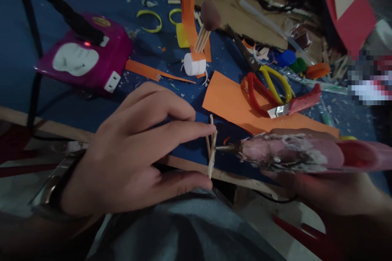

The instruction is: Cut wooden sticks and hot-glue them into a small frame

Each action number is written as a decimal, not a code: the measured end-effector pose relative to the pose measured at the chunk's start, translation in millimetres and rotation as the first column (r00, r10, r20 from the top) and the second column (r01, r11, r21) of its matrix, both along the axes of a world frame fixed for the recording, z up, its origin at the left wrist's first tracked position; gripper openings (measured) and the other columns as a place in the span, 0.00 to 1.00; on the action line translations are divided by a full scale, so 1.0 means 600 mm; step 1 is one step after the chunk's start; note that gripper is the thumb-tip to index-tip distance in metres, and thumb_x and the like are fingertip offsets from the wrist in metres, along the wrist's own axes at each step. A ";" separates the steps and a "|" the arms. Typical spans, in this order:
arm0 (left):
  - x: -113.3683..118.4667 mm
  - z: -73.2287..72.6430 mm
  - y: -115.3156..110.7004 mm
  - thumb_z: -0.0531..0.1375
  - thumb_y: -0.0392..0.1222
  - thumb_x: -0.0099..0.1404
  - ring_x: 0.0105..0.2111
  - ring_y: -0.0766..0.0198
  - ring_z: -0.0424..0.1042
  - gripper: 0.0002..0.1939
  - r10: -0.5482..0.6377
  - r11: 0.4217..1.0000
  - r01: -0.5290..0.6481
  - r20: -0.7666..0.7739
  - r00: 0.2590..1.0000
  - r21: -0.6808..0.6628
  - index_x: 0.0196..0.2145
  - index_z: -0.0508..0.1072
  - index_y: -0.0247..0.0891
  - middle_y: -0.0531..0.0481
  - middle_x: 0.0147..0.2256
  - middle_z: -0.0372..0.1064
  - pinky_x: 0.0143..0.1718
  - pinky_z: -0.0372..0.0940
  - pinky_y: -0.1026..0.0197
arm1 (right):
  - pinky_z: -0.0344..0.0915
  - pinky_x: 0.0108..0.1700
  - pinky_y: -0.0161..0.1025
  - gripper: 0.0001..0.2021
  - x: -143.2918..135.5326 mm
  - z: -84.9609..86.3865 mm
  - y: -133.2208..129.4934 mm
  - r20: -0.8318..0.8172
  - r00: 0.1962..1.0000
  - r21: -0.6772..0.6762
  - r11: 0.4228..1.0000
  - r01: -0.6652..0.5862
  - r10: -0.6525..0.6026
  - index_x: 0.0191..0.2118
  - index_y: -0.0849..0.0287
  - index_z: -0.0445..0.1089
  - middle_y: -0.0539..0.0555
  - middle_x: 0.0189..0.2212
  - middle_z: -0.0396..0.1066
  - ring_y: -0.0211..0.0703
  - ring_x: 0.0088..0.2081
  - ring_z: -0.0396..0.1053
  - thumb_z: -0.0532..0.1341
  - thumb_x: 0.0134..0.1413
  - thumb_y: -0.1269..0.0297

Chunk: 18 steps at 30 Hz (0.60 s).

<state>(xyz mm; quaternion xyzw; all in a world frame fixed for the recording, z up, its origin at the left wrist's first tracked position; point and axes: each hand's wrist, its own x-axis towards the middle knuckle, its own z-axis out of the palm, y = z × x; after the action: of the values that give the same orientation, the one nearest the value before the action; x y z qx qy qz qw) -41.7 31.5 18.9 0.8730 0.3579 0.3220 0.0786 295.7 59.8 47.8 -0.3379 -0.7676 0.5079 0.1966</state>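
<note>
Between the index fingertip and thumb of my left hand (147, 147) are a few thin wooden sticks (212, 159), held by their ends close to the table's front edge. Whether they are joined cannot be made out. My right hand (330, 191) is wrapped round a pink hot glue gun (290, 153) from below, its trigger side hidden. The metal nozzle points left and touches or nearly touches the sticks at mid-length. Stringy grey residue covers the gun's front. Just beyond the gun lies an orange sheet of paper (226, 98).
Red-and-yellow-handled scissors (269, 85) and a red-handled cutter (303, 102) lie on the orange sheet. A magenta power socket box (113, 49) with a plugged-in cable stands left. Behind are a white cylinder (194, 64), yellow rings (157, 22), bottle caps (286, 58) and cardboard (260, 24).
</note>
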 end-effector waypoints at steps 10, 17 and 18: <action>0.000 -0.003 0.003 0.70 0.64 0.75 0.48 0.48 0.79 0.27 -0.010 1.000 0.010 -0.007 1.000 -0.007 0.60 0.80 0.46 0.44 0.48 0.77 0.52 0.78 0.42 | 0.81 0.69 0.40 0.30 0.002 -0.007 -0.005 -0.020 1.000 -0.023 0.999 -0.023 0.022 0.69 0.22 0.76 0.32 0.65 0.82 0.47 0.64 0.83 0.69 0.72 0.68; 0.005 -0.002 0.004 0.71 0.63 0.74 0.47 0.48 0.78 0.26 -0.047 0.999 0.047 -0.004 0.999 0.005 0.59 0.80 0.44 0.44 0.46 0.77 0.50 0.77 0.43 | 0.81 0.70 0.45 0.34 0.003 -0.006 -0.001 -0.042 0.998 -0.027 0.999 -0.038 0.037 0.70 0.24 0.76 0.35 0.64 0.83 0.52 0.63 0.84 0.71 0.68 0.72; 0.005 -0.002 0.004 0.70 0.63 0.75 0.47 0.48 0.78 0.25 -0.042 0.999 0.042 -0.004 0.999 0.006 0.59 0.80 0.45 0.45 0.46 0.77 0.50 0.77 0.44 | 0.81 0.70 0.45 0.34 0.003 -0.006 -0.001 -0.045 0.998 -0.027 0.999 -0.034 0.033 0.70 0.24 0.76 0.36 0.64 0.83 0.52 0.63 0.84 0.71 0.69 0.72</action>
<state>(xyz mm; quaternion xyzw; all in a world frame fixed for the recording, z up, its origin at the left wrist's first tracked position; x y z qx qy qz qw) -38.9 33.7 17.5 0.8811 0.3386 0.3197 0.0822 297.7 59.4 44.0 -0.3162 -0.7614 0.5293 0.2005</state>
